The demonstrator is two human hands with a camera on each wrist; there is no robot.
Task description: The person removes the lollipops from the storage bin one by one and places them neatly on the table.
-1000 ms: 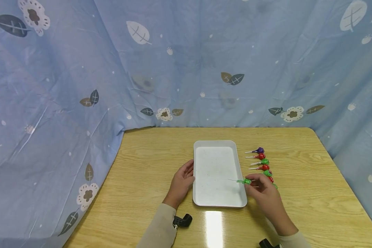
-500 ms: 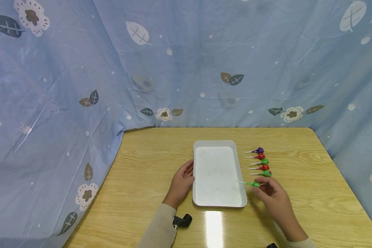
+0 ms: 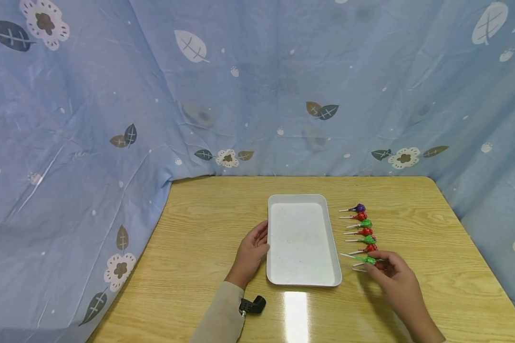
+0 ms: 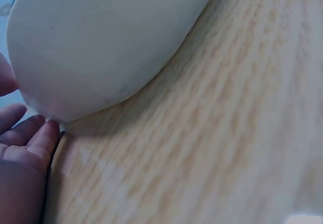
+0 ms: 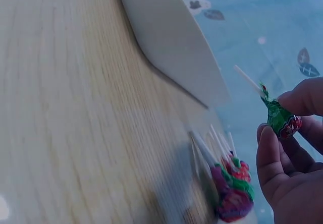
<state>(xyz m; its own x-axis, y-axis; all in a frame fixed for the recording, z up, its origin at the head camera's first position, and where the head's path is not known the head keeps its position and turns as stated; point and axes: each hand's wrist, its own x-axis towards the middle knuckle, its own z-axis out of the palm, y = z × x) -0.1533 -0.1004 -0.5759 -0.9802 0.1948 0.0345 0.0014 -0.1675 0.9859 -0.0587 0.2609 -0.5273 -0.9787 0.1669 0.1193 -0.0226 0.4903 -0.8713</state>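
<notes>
My right hand (image 3: 395, 278) pinches a green-wrapped lollipop (image 3: 370, 260) by its candy end between thumb and fingers, its white stick pointing left. In the right wrist view the held lollipop (image 5: 277, 115) shows a red patch on its wrapper. It is raised over the near end of a column of wrapped lollipops, purple (image 3: 360, 208), red (image 3: 362, 216) and green, their sticks to the left. Partly behind the hand lie more sticks. Against the left side of a white rectangular tray (image 3: 300, 238) rests my left hand (image 3: 250, 252), thumb and loosely extended fingers touching its outer wall.
The tray stands on a wooden table (image 3: 210, 209), just left of the lollipop column. A blue curtain (image 3: 257, 85) with leaf and flower prints hangs behind the table and along both sides. Bright light reflects off the tabletop (image 3: 296, 314) in front of the tray.
My right hand has moved right and toward the near side with the green lollipop, from over the tray's right rim to the column's near end. The left hand and tray have stayed put.
</notes>
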